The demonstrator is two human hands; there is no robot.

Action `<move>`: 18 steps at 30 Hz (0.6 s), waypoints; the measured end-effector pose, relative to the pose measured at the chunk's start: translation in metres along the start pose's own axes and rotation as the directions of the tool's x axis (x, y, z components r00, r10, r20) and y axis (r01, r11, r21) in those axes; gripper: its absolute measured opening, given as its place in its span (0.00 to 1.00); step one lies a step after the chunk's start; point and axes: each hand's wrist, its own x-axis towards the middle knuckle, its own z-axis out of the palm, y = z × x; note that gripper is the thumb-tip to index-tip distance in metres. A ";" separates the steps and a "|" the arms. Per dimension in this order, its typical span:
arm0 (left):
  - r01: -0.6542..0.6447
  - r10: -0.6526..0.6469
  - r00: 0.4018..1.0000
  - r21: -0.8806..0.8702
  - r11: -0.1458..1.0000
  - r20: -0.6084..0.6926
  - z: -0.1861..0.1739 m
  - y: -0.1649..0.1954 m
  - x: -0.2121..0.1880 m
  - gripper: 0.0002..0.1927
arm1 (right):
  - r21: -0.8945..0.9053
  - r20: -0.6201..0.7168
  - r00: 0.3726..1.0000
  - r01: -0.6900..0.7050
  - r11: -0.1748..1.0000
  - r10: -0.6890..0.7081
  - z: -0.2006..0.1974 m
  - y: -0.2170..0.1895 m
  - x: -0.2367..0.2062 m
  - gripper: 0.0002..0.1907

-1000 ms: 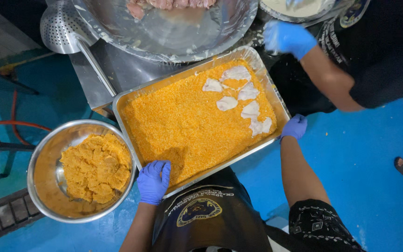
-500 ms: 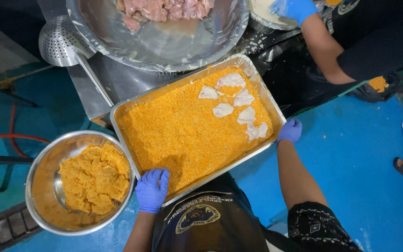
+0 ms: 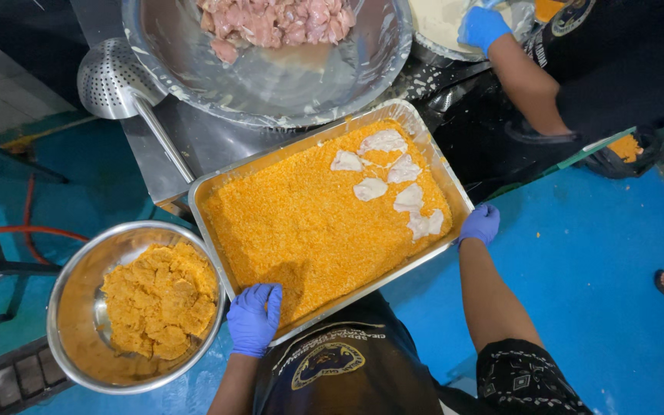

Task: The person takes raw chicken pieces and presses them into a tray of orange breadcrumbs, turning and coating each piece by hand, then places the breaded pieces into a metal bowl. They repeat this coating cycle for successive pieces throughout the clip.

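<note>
The tray (image 3: 207,201) of orange crumbs sits in much the same place as a moment ago, its far end on the steel table (image 3: 155,161) and its near end held up; only the view has drifted, so the big bowl (image 3: 382,65) of raw meat now shows more. The smaller bowl (image 3: 71,296) of coated pieces stays at the left. Six battered pieces (image 3: 370,188) lie unmoved at the tray's right end. The left hand (image 3: 255,317) keeps its fingers curled over the near rim, the right hand (image 3: 479,224) still grips the right corner, so the tray is being steadied, not shifted
</note>
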 end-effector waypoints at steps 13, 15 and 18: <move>-0.014 0.014 0.999 0.008 1.000 -0.029 0.003 -0.001 -0.001 0.08 | 0.020 0.009 1.000 -0.027 0.999 0.026 0.001 0.000 0.000 0.13; -0.010 0.010 1.000 0.009 1.000 -0.027 0.003 -0.002 -0.001 0.08 | 0.021 0.004 1.000 -0.027 0.999 0.027 0.001 0.001 -0.001 0.13; -0.019 0.018 0.999 -0.015 1.000 -0.036 0.002 -0.002 -0.002 0.08 | 0.023 -0.007 1.000 -0.017 1.000 0.017 0.001 0.001 -0.002 0.13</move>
